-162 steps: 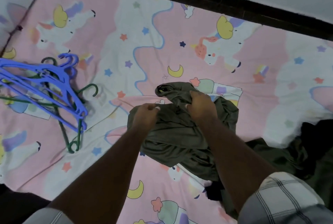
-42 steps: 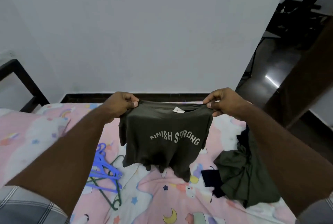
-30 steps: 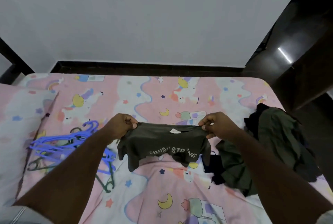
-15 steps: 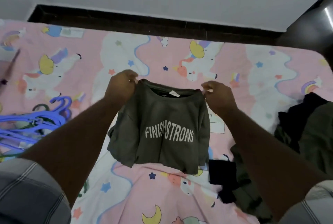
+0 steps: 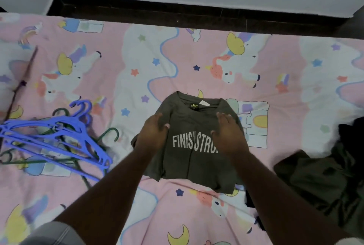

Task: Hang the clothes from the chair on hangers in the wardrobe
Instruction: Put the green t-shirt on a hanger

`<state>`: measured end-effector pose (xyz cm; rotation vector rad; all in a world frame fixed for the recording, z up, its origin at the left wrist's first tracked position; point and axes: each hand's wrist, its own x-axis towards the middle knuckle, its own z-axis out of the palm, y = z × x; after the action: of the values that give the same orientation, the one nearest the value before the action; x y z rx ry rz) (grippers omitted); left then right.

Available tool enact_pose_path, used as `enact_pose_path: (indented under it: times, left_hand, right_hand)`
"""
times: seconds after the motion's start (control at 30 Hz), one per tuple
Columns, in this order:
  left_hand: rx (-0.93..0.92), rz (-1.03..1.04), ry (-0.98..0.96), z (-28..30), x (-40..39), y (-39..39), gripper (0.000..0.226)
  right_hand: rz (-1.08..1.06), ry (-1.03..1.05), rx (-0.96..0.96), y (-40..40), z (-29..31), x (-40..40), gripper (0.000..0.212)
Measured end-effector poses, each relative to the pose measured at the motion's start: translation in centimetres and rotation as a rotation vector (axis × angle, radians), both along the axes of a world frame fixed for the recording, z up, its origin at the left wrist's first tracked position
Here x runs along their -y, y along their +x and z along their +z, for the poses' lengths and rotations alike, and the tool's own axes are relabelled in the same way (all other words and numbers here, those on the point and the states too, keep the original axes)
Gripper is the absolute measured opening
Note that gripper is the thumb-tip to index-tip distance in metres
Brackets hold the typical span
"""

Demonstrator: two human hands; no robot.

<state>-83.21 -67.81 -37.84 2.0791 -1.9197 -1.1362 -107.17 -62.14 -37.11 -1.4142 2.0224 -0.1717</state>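
The olive T-shirt (image 5: 194, 142) lay flat, print up, on the bed sheet (image 5: 149, 61); the left hand (image 5: 154, 133) and right hand (image 5: 228, 134) rested on its chest with fingers extended, gripping nothing. Risk noted: the sleeves appeared folded under and could bunch once a hanger enters the collar, and a hanger pulled from the tangled hangers (image 5: 57, 140) could drag its neighbours. Count: one shirt laid out, one heap of dark clothes (image 5: 323, 177) at right, several blue and green hangers, exact number indeterminable.

Matt olive cloth T-shirt (image 5: 194, 158); smooth blue plastic hangers (image 5: 55, 138); soft printed cotton-like bedsheet (image 5: 137, 63); glossy dark skirting (image 5: 177, 14).
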Motion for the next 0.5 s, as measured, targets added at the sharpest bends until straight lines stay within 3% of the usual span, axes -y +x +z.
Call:
enact_pose_path:
  times: [0.13, 0.37, 0.5]
  left_hand:
    - [-0.037, 0.002, -0.038, -0.1, -1.3, 2.2, 0.063]
    - [-0.052, 0.117, 0.013, 0.1, -4.5, 10.7, 0.053]
    - [-0.047, 0.196, 0.054, -0.4, -5.6, 18.1, 0.049]
  right_hand:
    - [0.066, -0.071, -0.008, 4.6, 0.0, 0.6, 0.07]
    - [0.069, -0.121, 0.107, 17.0, 0.6, 0.1, 0.062]
    - [0.084, 0.027, 0.247, 25.3, -0.6, 0.3, 0.049]
